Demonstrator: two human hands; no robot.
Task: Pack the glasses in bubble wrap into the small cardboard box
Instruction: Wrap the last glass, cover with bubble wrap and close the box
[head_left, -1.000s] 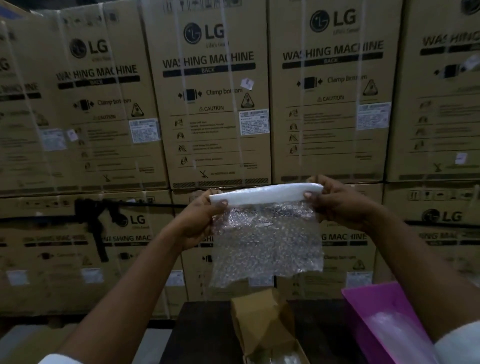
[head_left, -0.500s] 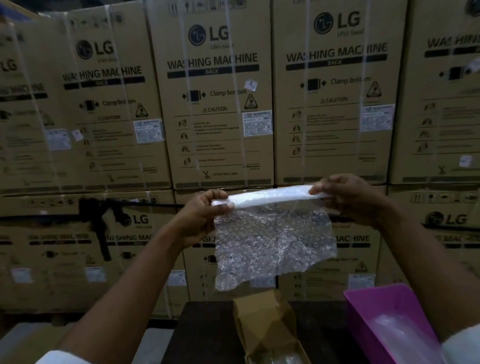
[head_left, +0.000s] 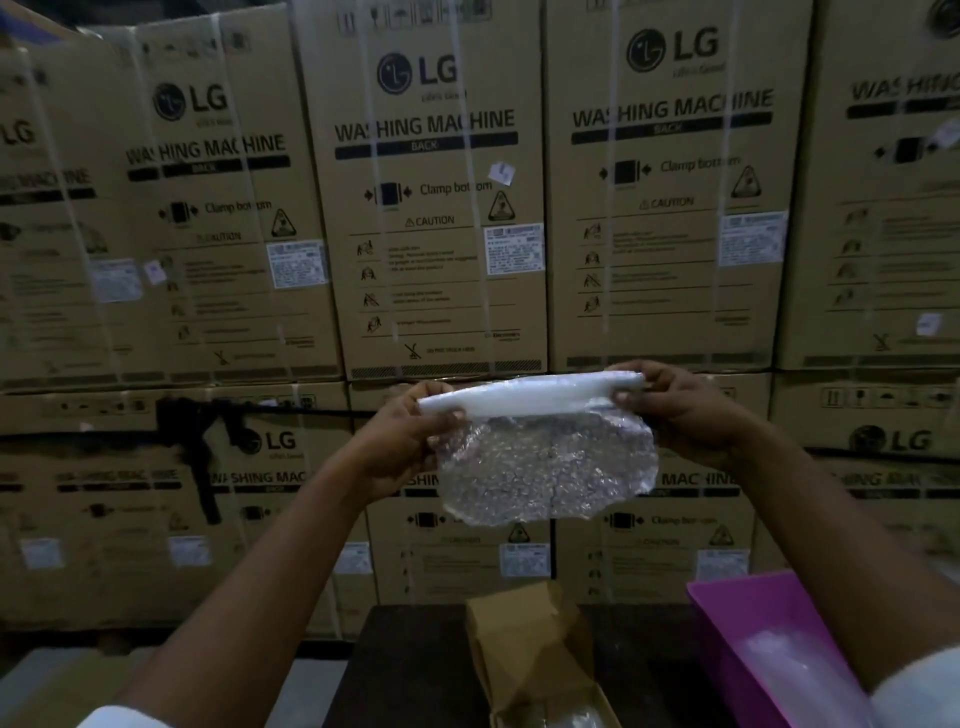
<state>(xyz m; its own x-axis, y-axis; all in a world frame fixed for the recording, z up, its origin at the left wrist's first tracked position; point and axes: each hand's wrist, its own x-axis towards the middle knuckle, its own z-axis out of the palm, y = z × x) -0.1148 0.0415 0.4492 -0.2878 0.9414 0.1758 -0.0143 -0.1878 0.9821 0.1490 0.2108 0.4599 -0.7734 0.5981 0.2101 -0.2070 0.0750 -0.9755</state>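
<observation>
I hold a sheet of bubble wrap (head_left: 545, 467) up at chest height, its top edge rolled into a white tube (head_left: 530, 397). My left hand (head_left: 400, 441) pinches the roll's left end and my right hand (head_left: 680, 410) pinches its right end. The loose part of the sheet hangs down between them. Below, a small cardboard box (head_left: 524, 649) stands open on the dark table (head_left: 410, 670), with something pale and glassy showing inside at the bottom edge. What is rolled inside the wrap is hidden.
A purple bin (head_left: 748, 629) with clear plastic in it sits at the table's right. A wall of stacked washing machine cartons (head_left: 431, 208) fills the background behind the table.
The hanging part of the bubble wrap has become shorter as the roll took up more sheet. Both hands stay at the roll's ends, nearly in place.
</observation>
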